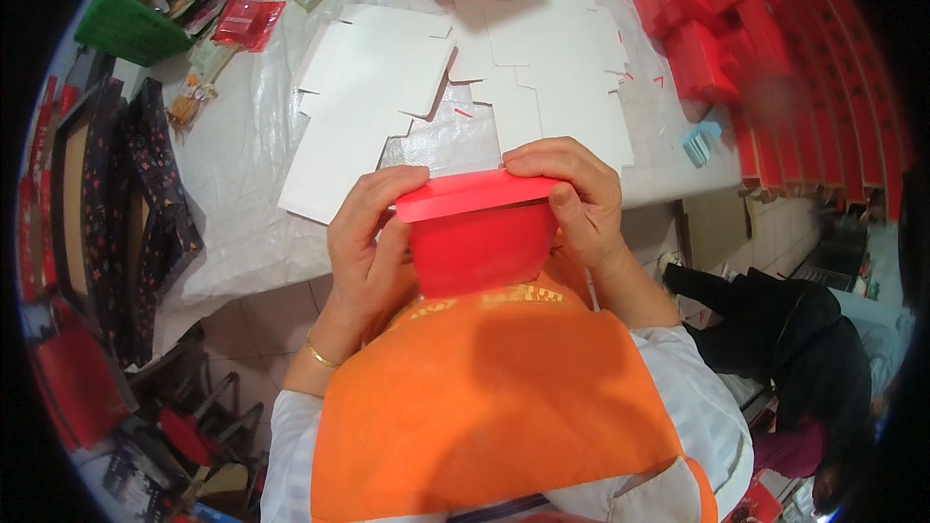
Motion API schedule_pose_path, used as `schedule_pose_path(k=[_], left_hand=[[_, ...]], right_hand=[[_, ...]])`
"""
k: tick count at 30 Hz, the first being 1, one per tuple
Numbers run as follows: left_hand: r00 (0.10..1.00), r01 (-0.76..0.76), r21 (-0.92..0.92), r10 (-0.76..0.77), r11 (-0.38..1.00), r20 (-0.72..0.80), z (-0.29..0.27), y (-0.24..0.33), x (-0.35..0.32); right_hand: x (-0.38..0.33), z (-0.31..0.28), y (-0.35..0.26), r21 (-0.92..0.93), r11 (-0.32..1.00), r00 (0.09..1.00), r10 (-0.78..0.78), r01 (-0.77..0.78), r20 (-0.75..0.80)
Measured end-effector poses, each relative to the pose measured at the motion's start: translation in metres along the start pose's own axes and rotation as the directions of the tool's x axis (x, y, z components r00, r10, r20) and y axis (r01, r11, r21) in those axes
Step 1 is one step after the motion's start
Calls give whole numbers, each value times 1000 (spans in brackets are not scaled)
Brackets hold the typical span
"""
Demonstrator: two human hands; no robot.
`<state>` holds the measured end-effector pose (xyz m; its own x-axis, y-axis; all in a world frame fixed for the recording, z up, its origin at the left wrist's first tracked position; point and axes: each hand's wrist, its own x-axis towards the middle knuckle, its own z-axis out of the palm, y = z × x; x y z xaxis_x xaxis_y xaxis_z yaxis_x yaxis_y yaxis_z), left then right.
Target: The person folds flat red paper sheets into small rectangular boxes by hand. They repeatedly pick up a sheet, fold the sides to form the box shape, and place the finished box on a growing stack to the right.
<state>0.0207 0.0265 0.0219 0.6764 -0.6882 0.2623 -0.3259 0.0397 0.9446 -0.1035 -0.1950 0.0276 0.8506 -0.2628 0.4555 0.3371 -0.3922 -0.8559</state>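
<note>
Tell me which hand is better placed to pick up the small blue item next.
Likely the right hand: it grips the right end of the red box, nearer the blue item. The left hand grips the opposite end. Both are occupied.

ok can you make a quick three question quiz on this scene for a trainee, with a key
1. What colour is the folded piece held between the left hand and the right hand?
2. True or false: white sheets lie flat on the table.
3. Where does the green crate appear?
A) lower right of the picture
B) upper left of the picture
C) between the hands

Key: 1. Red. 2. True. 3. B.
</note>
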Motion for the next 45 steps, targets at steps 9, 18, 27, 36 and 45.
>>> schedule_pose_path(k=[9, 18, 27, 36, 45], left_hand=[[991, -102, 77, 94, 992, 96, -19, 16, 26], [977, -80, 165, 44, 983, 210, -18, 22, 34], [923, -161, 177, 84, 971, 376, -26, 23, 41], [941, -249, 79, 222, 965, 255, -13, -1, 23], [985, -167, -53, 169, 985, 44, 17, -28, 0]], right_hand=[[-3, 2, -12, -76, 994, 995, 77, -81, -60], [-15, -3, -12, -103, 990, 995, 99, -102, -25], [-24, -7, -4, -146, 988, 999, -46, 47, 10], [-20, 6, -1, -115, 988, 995, -102, 101, -7], [-25, 12, 3, -74, 997, 999, 29, -28, 13]])
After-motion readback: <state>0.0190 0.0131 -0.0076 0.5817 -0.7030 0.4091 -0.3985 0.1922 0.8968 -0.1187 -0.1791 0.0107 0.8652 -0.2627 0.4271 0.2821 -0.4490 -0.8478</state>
